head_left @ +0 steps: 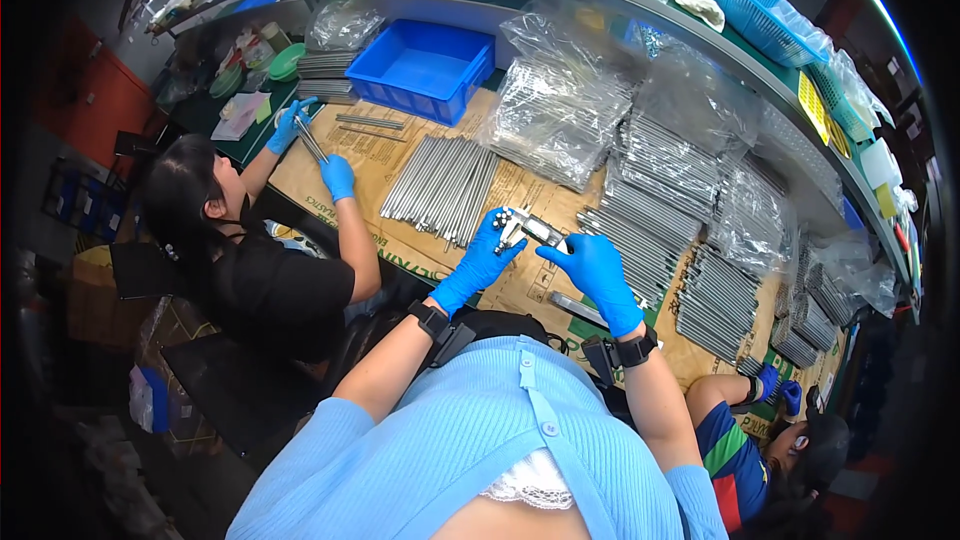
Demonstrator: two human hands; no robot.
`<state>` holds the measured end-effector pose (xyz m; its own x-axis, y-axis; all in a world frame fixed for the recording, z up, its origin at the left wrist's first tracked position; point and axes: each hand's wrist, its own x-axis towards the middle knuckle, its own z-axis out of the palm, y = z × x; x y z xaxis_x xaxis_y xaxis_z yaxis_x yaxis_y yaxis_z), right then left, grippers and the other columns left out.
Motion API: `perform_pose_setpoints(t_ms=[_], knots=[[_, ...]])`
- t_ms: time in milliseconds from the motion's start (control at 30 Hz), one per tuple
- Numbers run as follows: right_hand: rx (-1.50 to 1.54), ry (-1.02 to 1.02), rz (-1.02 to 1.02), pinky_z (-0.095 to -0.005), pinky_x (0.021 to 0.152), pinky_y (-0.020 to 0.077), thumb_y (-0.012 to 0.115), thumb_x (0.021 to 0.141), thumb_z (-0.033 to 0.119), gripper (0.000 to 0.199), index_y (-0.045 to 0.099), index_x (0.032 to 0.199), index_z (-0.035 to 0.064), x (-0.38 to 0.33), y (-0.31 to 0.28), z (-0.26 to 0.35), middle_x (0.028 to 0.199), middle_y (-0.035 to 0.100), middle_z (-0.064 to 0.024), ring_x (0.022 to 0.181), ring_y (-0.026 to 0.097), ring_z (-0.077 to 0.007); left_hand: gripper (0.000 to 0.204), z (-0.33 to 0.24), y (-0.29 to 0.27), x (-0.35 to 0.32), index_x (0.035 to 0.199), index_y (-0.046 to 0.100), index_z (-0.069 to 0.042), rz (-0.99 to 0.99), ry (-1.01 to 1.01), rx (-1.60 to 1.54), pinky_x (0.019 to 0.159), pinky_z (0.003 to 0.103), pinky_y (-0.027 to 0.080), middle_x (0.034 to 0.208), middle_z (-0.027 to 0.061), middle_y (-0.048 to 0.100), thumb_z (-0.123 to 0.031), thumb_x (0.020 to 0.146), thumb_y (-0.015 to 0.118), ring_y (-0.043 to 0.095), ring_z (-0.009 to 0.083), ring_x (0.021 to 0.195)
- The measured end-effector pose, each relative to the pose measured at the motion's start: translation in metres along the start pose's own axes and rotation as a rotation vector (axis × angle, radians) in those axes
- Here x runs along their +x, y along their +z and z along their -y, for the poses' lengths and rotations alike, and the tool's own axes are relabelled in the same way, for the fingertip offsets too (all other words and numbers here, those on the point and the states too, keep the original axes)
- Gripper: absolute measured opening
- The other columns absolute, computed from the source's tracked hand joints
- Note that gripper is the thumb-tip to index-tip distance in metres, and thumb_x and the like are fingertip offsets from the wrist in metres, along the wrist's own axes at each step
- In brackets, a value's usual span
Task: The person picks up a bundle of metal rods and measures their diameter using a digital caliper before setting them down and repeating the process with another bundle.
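The person's left hand (483, 258), in a blue glove, is closing its fingers around the left end of a grey metal caliper (530, 229), and the right hand (597, 262), gloved the same, is pinching the caliper's right end between thumb and fingertips. The caliper is being held just above a brown cardboard sheet (520, 280) that is covering the workbench, between a loose fan of thin grey metal rods (442, 187) on the left and stacked bundles of grey metal rods (640, 240) on the right. Clear plastic bags of rods (560, 105) are lying farther back, beside a blue plastic bin (420, 67). At the left, a co-worker in a black top is gripping a few rods in blue-gloved hands (312, 148). At the lower right, another co-worker's gloved hands (780, 388) are resting near the bench edge; what they are holding I cannot tell.
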<state>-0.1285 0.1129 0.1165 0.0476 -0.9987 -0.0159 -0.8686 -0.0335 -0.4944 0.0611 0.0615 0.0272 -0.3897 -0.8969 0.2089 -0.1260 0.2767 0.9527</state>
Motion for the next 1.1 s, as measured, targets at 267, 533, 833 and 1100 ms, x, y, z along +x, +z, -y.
perform_pose_setpoints(t_ms=[267,533,833,1100], knots=[[-0.018,0.01,-0.03,-0.0355,0.043,0.0385,0.065,0.072,0.057,0.055,0.062,0.064,0.0022,0.001,-0.001,0.005,0.049,0.052,-0.0132,0.043,0.052,-0.0258,0.058,0.007,-0.002,0.0,0.127,0.032,-0.002,0.002,0.025,0.054,0.089,0.032,0.043,0.113,0.0144,0.051,-0.016,0.082,0.067,0.052,0.0232,0.105],[0.024,0.094,-0.047,-0.0344,0.044,0.041,0.066,0.072,0.056,0.054,0.064,0.068,0.0022,0.005,-0.028,0.002,0.051,0.055,-0.0137,0.046,0.056,-0.0257,0.048,-0.002,-0.024,-0.02,0.129,0.041,-0.003,0.052,0.026,-0.1,0.098,0.034,0.037,0.124,0.0128,0.043,-0.016,0.087,0.059,0.046,0.0236,0.114],[-0.043,0.012,-0.107,-0.0371,0.046,0.0456,0.061,0.075,0.058,0.056,0.063,0.066,0.0026,0.034,-0.013,0.014,0.053,0.056,-0.0149,0.05,0.059,-0.0295,0.037,-0.004,-0.027,-0.026,0.126,0.053,-0.008,0.084,0.039,0.249,0.101,0.037,0.033,0.131,0.0138,0.039,-0.017,0.09,0.052,0.042,0.0279,0.119],[0.019,-0.012,-0.185,-0.0373,0.047,0.0465,0.06,0.078,0.054,0.052,0.063,0.068,0.0021,0.035,0.008,0.009,0.054,0.057,-0.0158,0.051,0.06,-0.0297,0.042,0.007,-0.024,-0.003,0.131,0.046,-0.006,-0.003,0.057,0.208,0.102,0.034,0.032,0.132,0.0151,0.04,-0.014,0.089,0.054,0.042,0.0262,0.121]])
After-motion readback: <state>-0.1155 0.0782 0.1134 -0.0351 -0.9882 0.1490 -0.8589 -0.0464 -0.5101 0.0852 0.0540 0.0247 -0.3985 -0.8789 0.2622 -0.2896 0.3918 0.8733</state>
